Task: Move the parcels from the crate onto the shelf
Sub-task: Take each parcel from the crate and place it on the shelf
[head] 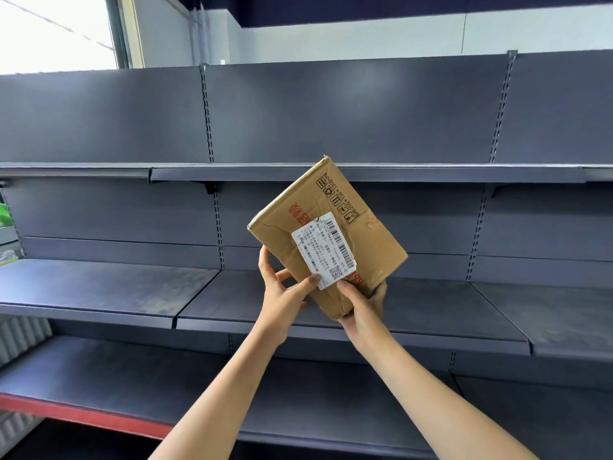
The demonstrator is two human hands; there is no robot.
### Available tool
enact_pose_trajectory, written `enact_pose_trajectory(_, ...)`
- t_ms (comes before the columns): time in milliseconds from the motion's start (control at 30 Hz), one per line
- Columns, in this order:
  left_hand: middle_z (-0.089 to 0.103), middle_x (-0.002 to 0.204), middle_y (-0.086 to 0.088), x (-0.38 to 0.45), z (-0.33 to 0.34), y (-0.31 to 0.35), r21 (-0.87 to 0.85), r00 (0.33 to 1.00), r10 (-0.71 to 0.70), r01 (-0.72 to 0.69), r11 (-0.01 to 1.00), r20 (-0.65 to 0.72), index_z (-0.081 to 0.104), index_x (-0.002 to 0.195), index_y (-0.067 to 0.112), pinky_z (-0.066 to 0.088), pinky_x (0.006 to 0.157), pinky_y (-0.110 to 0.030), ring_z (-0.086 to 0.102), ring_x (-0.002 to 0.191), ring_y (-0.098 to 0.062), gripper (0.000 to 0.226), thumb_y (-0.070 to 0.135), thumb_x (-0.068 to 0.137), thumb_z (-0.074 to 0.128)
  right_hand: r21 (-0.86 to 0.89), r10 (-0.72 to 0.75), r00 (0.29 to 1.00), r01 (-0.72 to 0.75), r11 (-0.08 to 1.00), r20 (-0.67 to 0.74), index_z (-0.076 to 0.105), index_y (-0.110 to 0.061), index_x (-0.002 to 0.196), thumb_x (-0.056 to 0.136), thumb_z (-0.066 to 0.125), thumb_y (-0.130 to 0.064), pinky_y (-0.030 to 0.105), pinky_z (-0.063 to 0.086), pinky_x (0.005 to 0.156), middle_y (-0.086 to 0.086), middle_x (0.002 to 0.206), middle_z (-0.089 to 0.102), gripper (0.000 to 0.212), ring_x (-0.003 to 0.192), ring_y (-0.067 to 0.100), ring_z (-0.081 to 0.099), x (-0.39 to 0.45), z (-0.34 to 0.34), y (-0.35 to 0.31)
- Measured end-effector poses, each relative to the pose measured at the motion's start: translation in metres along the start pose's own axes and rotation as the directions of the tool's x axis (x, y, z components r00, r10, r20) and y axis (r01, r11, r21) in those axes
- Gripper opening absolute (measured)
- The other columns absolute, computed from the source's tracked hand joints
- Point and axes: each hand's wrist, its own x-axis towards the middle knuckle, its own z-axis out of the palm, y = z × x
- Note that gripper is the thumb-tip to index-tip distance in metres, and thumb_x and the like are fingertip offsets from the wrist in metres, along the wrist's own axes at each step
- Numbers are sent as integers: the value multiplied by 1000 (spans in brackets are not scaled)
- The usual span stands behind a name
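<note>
A brown cardboard parcel (351, 220) with red print and a white shipping label hangs tilted in the air in front of the dark grey shelf (109, 287). My left hand (282, 293) grips its lower left edge, thumb on the label. My right hand (363, 307) holds its bottom corner from below, fingers wrapped behind. The parcel sits above the middle shelf board and overlaps the upper board's front edge. The crate is out of view.
The shelving unit has an upper board (365, 172), a middle board and a lower board (132, 386) with a red front strip at the left. Slotted uprights (209, 127) divide the back panel. A bright window (49, 28) is at the top left.
</note>
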Motion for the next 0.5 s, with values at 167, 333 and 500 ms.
enact_pose_trajectory(167, 53, 128, -10, 10, -13, 21, 162, 995, 61, -48, 986, -77, 32, 115, 52, 43, 100, -49, 51, 119, -22, 62, 54, 62, 63, 80, 15, 1000, -15, 997, 6, 34, -35, 130, 66, 73, -8, 67, 44, 88, -1, 123, 56, 79, 118, 30, 51, 5, -6, -4)
enact_pose_trajectory(333, 36, 147, -3, 41, -38, 67, 168, 973, 187, -163, 972, -138, 35, 130, 37, 34, 106, -40, 37, 133, -21, 62, 45, 72, 56, 43, 28, 999, -29, 999, 18, 41, -41, 120, 70, 72, -5, 68, 41, 92, -3, 123, 55, 69, 120, 32, 50, 8, -13, -5)
enact_pose_trajectory(500, 61, 125, 7, 54, -56, 99, 387, 991, 134, -129, 913, 14, 49, 127, 38, 47, 80, -26, 60, 108, -11, 60, 45, 70, 66, -41, 50, 990, -45, 998, 129, 34, -45, 124, 74, 69, 0, 61, 48, 87, -4, 123, 52, 76, 118, 26, 50, 8, -19, -6)
